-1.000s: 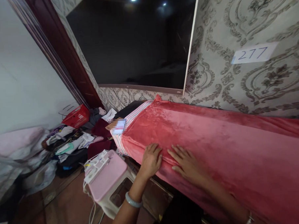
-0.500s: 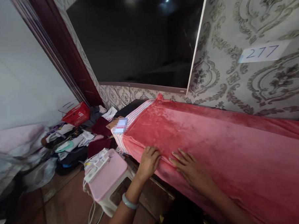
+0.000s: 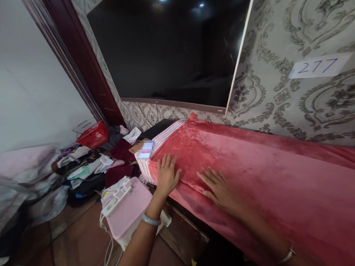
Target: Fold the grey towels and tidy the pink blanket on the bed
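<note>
A plush red-pink blanket (image 3: 255, 165) lies over a long, low piece of furniture and hangs down its front side. Near its left end my left hand (image 3: 167, 175) rests flat on the fabric, fingers spread. Farther right, my right hand (image 3: 219, 188) also lies on the blanket by the front edge, its fingers stretched out. Neither hand grips anything. From under the blanket's left end shows a striped cloth (image 3: 165, 134). On that cloth sits a blurred-out, light flat item (image 3: 146, 150).
Left of the blanket stands a pink-topped stool (image 3: 130, 209) bearing a white power strip (image 3: 117, 198) with trailing cables. Clothes (image 3: 91, 172) are heaped on the floor beside a red basket (image 3: 93, 134). A large television (image 3: 174, 50) hangs on the patterned wall behind.
My left hand has shifted left and away from me, its fingers now straighter and spread. My right hand stays near the same spot, pressed on the blanket. The view has turned slightly left.
</note>
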Available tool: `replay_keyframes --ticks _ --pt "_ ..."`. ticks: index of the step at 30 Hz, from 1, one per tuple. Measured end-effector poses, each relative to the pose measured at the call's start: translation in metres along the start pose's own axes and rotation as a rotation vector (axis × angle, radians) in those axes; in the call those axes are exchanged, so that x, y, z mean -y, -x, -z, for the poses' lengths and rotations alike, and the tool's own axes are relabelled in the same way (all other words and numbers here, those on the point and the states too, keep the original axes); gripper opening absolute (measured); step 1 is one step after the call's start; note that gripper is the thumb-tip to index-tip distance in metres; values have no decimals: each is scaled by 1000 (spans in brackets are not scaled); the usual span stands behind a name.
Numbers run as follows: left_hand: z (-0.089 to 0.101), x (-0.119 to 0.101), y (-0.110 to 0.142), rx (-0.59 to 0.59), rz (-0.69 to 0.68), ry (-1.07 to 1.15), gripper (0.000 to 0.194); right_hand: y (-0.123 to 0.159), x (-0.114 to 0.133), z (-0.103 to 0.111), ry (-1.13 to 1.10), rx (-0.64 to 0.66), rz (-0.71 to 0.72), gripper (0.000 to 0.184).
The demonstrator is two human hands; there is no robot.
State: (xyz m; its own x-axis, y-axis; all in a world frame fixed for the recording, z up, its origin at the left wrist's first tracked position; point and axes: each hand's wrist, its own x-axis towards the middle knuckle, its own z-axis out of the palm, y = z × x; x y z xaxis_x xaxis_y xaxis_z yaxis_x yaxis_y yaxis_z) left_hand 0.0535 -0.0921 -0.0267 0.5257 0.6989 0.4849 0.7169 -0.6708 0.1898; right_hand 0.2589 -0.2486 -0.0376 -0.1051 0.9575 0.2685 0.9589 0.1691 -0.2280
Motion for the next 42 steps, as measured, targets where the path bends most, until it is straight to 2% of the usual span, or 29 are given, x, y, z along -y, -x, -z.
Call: replay_keyframes --ticks 3,6,12,18,21,29,32,35,38,40,42 --pt "-9 10 -1 86 135 -76 54 -1 8 -9 28 117 43 56" --pt "-16 14 8 117 187 -94 54 4 11 -15 43 154 69 59" --pt "-16 14 14 113 214 -111 55 10 13 -20 67 110 92 62" --pt "-4 17 5 117 303 -165 58 16 19 -26 81 87 75 66" --pt "0 18 -3 95 303 -184 58 16 20 -25 78 82 73 66" --pt "-17 26 -9 94 366 -201 60 15 25 -15 60 119 47 68" --pt "-17 26 -9 98 372 -200 61 20 27 -19 47 92 62 67" --pt "-9 27 -12 141 375 -196 61 28 30 -20 15 110 57 63" --pt "2 21 -16 146 372 -179 61 38 29 -11 -58 141 69 60" --pt "6 11 -17 114 310 -147 61 45 22 1 -81 112 57 58" --pt "5 -4 -13 85 158 -85 59 54 11 13 -48 36 -9 56"
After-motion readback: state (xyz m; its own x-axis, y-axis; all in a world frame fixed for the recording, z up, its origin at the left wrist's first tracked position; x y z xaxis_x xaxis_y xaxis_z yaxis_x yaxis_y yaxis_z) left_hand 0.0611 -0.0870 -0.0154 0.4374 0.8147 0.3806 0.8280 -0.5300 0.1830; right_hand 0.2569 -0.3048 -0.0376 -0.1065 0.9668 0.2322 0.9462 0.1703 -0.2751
